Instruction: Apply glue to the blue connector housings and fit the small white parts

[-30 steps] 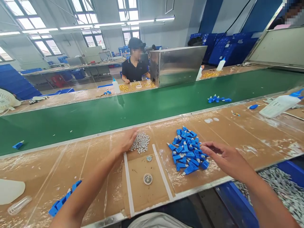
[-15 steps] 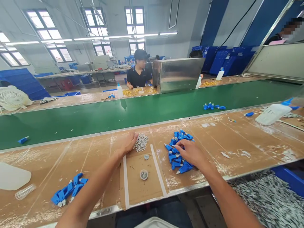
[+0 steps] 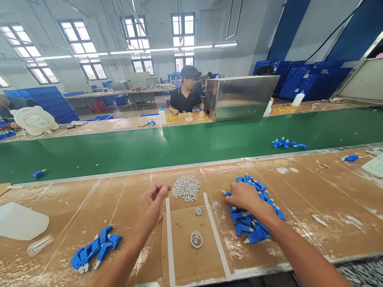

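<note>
Blue bits (image 3: 257, 235) sit in a heap toward the right of the brown table (image 3: 353, 191), and I see the right hand (image 3: 243, 195) over the heap's far left side. Its fingers are bent down by one bit; I can't tell if they pinch it. The left hand (image 3: 152, 201) is just left of the gray beads (image 3: 186, 188). Its fingers are half curled, thumb close to the fingertips, and I can't tell if they hold anything. A little cup (image 3: 196, 239) sits nearer, between two white strips (image 3: 170, 239).
</note>
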`<state>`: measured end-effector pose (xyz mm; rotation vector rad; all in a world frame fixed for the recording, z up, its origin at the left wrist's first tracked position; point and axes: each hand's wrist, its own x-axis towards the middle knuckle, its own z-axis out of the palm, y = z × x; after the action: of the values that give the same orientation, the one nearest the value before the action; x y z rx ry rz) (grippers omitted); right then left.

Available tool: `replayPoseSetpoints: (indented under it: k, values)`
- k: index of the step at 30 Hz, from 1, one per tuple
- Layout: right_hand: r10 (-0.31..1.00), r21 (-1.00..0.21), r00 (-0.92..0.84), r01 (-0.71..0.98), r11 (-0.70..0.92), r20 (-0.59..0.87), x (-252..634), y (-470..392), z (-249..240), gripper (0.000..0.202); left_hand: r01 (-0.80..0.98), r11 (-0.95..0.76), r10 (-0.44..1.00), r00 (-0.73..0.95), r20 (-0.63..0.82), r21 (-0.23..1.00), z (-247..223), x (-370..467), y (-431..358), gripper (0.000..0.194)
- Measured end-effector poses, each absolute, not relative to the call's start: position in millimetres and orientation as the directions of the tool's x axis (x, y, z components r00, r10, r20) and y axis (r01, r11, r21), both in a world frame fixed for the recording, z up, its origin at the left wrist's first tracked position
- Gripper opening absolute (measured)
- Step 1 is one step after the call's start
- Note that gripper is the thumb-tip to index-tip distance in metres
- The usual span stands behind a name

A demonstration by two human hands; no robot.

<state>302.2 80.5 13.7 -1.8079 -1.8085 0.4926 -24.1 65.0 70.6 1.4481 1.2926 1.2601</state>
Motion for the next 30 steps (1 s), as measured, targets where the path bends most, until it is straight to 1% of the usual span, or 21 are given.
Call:
replayPoseSetpoints:
  k: [1,2,4,6,7,8,9,11,14,16,18,19,21,22,24,26,28,30]
  values:
    - [0.993,-0.630,0.042,0.775,0.039,0.113,300.6,78.5,21.6,0.033,0.160,-0.139,0.990,0.037,0.135,0.977,70.8,-17.0,57.2,0.031]
    - [0.994,-0.663,0.047,0.748,0.033,0.103,297.4,75.1,30.3,0.033,0.129,-0.122,0.988,0.111,0.108,0.984,70.0,-8.8,49.7,0.029]
    - [0.997,-0.733,0.025,0.679,0.041,0.079,285.5,64.2,46.7,0.026,0.056,-0.063,0.958,0.285,0.044,0.996,65.9,8.7,35.9,0.030]
    - [0.998,-0.809,-0.021,0.585,0.058,0.056,266.9,50.6,58.3,0.027,0.038,-0.040,0.901,0.433,0.020,0.998,59.6,24.7,25.9,0.041]
    - [0.998,-0.853,-0.045,0.519,0.055,0.036,256.3,44.3,61.6,0.029,0.050,-0.058,0.877,0.480,0.026,0.997,56.4,31.2,23.0,0.049]
    - [0.998,-0.912,-0.059,0.409,0.037,0.015,245.6,39.0,63.4,0.028,0.072,-0.094,0.861,0.506,0.045,0.993,53.5,36.3,21.6,0.056]
    - [0.998,-0.944,-0.056,0.329,0.025,0.007,235.4,35.3,64.0,0.026,0.096,-0.144,0.855,0.512,0.075,0.985,51.1,39.9,21.9,0.058]
    - [1.000,-0.969,-0.015,0.248,0.019,0.015,217.9,32.4,63.1,0.023,0.148,-0.257,0.862,0.482,0.157,0.955,47.7,43.3,26.6,0.053]
    - [0.999,-0.962,0.033,0.274,0.012,0.022,201.4,35.7,60.5,0.023,0.259,-0.398,0.869,0.413,0.271,0.880,45.0,39.8,38.9,0.036]
    - [1.000,-0.960,-0.004,0.279,0.002,0.001,197.1,37.5,58.2,0.023,0.300,-0.402,0.884,0.374,0.281,0.865,43.2,31.9,46.4,0.030]
    - [0.996,-0.968,-0.085,0.250,0.000,-0.022,198.6,35.1,52.3,0.031,0.253,-0.308,0.923,0.313,0.224,0.917,40.3,20.0,51.2,0.028]
    - [0.993,-0.971,-0.117,0.238,-0.004,-0.033,201.2,32.0,47.2,0.037,0.187,-0.230,0.944,0.282,0.172,0.955,38.0,13.1,52.1,0.029]
    - [0.989,-0.971,-0.133,0.236,-0.025,-0.058,208.4,22.1,32.3,0.042,-0.010,-0.033,0.965,0.260,0.035,0.999,31.6,-0.9,51.0,0.033]
    - [0.990,-0.968,-0.121,0.247,-0.042,-0.074,211.9,15.7,23.2,0.040,-0.124,0.073,0.961,0.274,-0.037,0.989,27.6,-7.1,49.1,0.035]
    - [0.984,-0.966,-0.134,0.245,-0.085,-0.121,215.9,1.9,4.4,0.036,-0.323,0.279,0.927,0.335,-0.166,0.904,18.6,-16.3,43.3,0.032]
    - [0.973,-0.966,-0.156,0.223,-0.133,-0.170,214.5,-10.6,-11.3,0.034,-0.451,0.443,0.874,0.411,-0.260,0.775,10.1,-20.9,37.0,0.025]
    - [0.969,-0.961,-0.150,0.228,-0.158,-0.195,209.3,-18.8,-21.0,0.032,-0.510,0.546,0.822,0.481,-0.305,0.665,3.3,-22.3,32.3,0.021]
    - [0.975,-0.950,-0.126,0.277,-0.142,-0.182,203.6,-22.1,-24.7,0.028,-0.529,0.596,0.788,0.530,-0.313,0.604,-1.2,-22.7,30.2,0.020]
